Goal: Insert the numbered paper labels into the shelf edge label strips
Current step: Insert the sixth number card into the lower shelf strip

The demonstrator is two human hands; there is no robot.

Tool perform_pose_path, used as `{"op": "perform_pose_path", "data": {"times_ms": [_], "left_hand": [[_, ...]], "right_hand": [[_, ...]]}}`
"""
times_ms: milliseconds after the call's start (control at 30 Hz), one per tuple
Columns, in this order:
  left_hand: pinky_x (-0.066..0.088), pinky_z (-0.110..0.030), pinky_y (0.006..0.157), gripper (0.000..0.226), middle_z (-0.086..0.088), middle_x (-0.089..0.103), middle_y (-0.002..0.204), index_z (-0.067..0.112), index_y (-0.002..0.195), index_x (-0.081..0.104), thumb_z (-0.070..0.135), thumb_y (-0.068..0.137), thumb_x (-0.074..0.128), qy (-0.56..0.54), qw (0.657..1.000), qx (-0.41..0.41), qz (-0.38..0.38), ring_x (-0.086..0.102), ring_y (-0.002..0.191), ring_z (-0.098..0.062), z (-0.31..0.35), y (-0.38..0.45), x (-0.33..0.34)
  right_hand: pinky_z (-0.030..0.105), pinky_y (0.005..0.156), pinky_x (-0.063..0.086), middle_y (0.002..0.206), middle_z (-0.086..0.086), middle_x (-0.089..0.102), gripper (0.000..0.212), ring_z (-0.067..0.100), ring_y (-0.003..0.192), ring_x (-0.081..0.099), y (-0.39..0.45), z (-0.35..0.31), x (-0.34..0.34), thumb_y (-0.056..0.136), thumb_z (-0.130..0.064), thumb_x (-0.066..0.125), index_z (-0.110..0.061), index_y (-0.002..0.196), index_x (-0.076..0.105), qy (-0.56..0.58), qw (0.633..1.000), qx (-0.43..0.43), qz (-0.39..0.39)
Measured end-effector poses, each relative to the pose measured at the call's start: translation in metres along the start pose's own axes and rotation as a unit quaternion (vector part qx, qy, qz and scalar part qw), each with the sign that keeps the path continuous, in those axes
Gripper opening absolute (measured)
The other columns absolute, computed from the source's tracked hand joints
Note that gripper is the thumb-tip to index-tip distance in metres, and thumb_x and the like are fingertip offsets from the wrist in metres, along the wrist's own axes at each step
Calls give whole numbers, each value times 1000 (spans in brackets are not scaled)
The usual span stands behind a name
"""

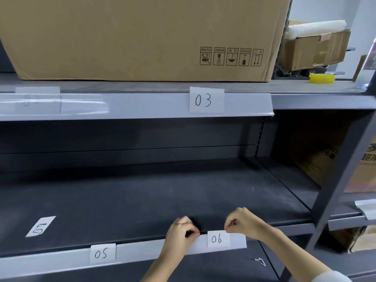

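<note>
We pinch the top edge of the lower label strip with our left hand, fingers pressed together just left of the 06 label, while our right hand pinches that label's top right corner. The 05 label sits further left in the same strip, the 03 label is in the upper strip, and 1 loose label lies on the shelf.

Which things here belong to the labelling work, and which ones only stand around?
For the job: label 06, label 05, label 03, loose label on the shelf, lower strip, upper strip.

Only around: big carton, yellow tape roll.
</note>
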State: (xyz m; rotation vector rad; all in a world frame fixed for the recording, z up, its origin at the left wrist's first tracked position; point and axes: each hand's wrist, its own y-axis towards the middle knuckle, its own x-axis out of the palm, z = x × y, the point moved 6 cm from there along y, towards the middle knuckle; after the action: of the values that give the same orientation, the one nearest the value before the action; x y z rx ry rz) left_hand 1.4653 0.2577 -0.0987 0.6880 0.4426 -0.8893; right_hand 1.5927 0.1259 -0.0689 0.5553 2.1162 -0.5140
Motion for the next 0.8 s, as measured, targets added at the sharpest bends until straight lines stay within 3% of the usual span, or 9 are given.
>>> {"op": "perform_pose_path", "data": {"times_ms": [167, 300, 433, 533, 633, 733, 800], "left_hand": [[34, -5, 63, 4, 28, 45, 63, 11, 73, 71, 10, 75, 68, 4, 1000, 5, -4, 49, 75, 11, 2, 0, -1], [35, -4, 64, 4, 27, 43, 68, 10, 73, 71, 10, 75, 68, 6, 1000, 17, -6, 47, 83, 14, 4, 0, 0], [35, -5, 65, 4, 27, 43, 69, 10, 73, 71, 10, 75, 68, 5, 1000, 15, -8, 48, 83, 11, 2, 1, 0], [35, -6, 64, 4, 27, 49, 62, 12, 72, 71, 9, 74, 69, 4, 1000, 7, -7, 49, 71, 6, 0, 1, 1], [35, -6, 64, 4, 37, 55, 76, 13, 71, 70, 10, 73, 70, -2, 1000, 3, -4, 48, 71, 8, -2, 1, 2], [34, -8, 64, 3, 25, 50, 63, 11, 74, 71, 10, 75, 69, 1, 1000, 9, -4, 45, 71, 7, -1, 1, 2], [34, -8, 65, 4, 26, 44, 68, 9, 76, 71, 10, 76, 68, 6, 1000, 15, -1, 44, 73, 6, 1, 1, 0]], "right_hand": [[4, 55, 40, 63, -16, 58, 18, -7, 53, 54, 0, 1, 3, 79, -4, 59, -12, 73, 73, 7, 1000, -8, 11], [4, 57, 40, 68, -14, 54, 16, 2, 59, 52, 0, -1, 3, 82, -3, 57, -2, 87, 72, -6, 1000, -28, 13], [3, 56, 39, 69, -16, 51, 17, -3, 57, 53, 2, -5, 4, 81, -2, 56, -2, 87, 72, -20, 999, -37, 5], [3, 55, 38, 67, -17, 50, 17, -14, 55, 52, 4, -6, 4, 81, -2, 56, -1, 88, 72, -36, 998, -41, -6], [3, 53, 37, 63, -16, 51, 17, -9, 51, 52, 5, -8, 5, 80, -2, 55, 0, 87, 71, -55, 997, -44, -9], [5, 53, 37, 61, -17, 52, 18, -6, 50, 50, 6, -8, 5, 79, -1, 56, 1, 86, 71, -58, 998, -37, -9], [4, 52, 38, 61, -19, 52, 18, -9, 48, 52, 6, -7, 4, 78, -2, 56, 1, 85, 72, -56, 998, -31, -5]]}}
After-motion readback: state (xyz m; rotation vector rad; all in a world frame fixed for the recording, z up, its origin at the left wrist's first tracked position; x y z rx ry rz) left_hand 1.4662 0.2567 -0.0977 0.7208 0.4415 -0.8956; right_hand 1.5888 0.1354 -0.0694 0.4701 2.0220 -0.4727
